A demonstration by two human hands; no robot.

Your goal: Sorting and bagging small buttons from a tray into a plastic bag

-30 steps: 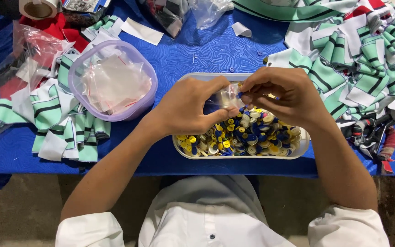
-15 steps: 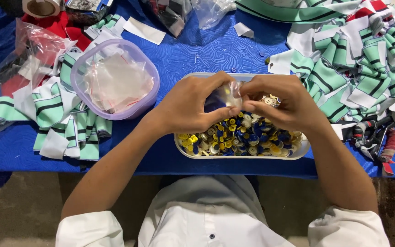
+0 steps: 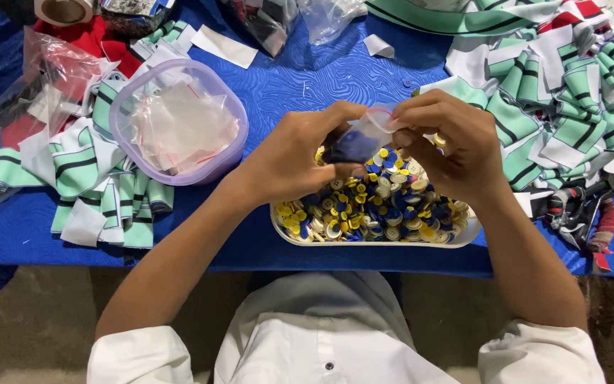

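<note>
Both hands meet above a clear tray (image 3: pixel 463 235) heaped with blue, yellow and white buttons (image 3: pixel 381 206). My left hand (image 3: pixel 300 153) pinches one side of a small clear plastic bag (image 3: pixel 364 135) that has dark blue buttons inside. My right hand (image 3: pixel 449 146) grips the bag's red-edged top from the other side. The bag hangs just over the button pile, near the tray's far edge.
A round lilac container (image 3: pixel 179 121) with small clear bags stands left of the tray on the blue table (image 3: pixel 307 78). Green-striped fabric pieces lie at the left (image 3: pixel 87 185) and right (image 3: pixel 570 107). A tape roll (image 3: pixel 62 11) and plastic bags sit at the back.
Both hands have stayed over the tray, working the small bag between the fingers. The bag now shows more clearly, held up between the two hands.
</note>
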